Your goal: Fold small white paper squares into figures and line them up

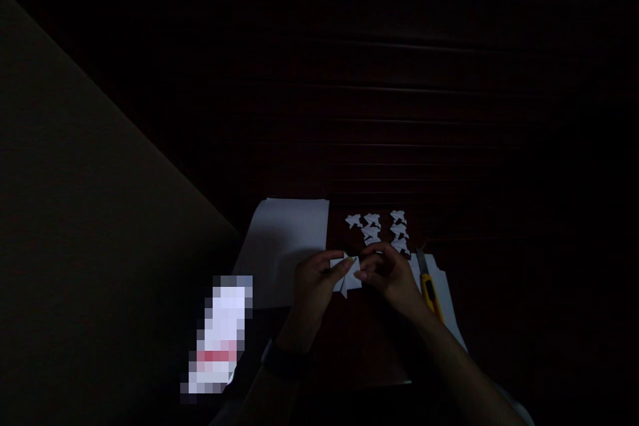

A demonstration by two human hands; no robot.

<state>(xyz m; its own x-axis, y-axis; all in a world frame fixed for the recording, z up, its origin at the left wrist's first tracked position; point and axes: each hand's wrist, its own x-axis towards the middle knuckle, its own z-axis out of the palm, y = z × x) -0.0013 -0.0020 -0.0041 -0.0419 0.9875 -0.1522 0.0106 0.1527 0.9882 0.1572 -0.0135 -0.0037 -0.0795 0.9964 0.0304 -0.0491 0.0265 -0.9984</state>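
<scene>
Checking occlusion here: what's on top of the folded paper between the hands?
Fingers of the left hand and right hand lie over the folded paper. The surface directly beneath those fingers is covered, so unseen.

Folded paper (351, 281): partly covered by left hand (317, 273)
Utility knife (429, 293), 4 o'clock: end behind right forearm (449, 343)
Patch (219, 326), 7 o'clock: pixelated

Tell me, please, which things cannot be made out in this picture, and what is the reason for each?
All in the head view:
Folded paper: partly covered by fingers of the left hand and right hand.
Small paper pieces: creases too small and dim.
Bright object, lower left: blurred into blocks; I cannot tell what it is.
White sheets at right: partly hidden by the yellow cutter and right forearm.
</scene>
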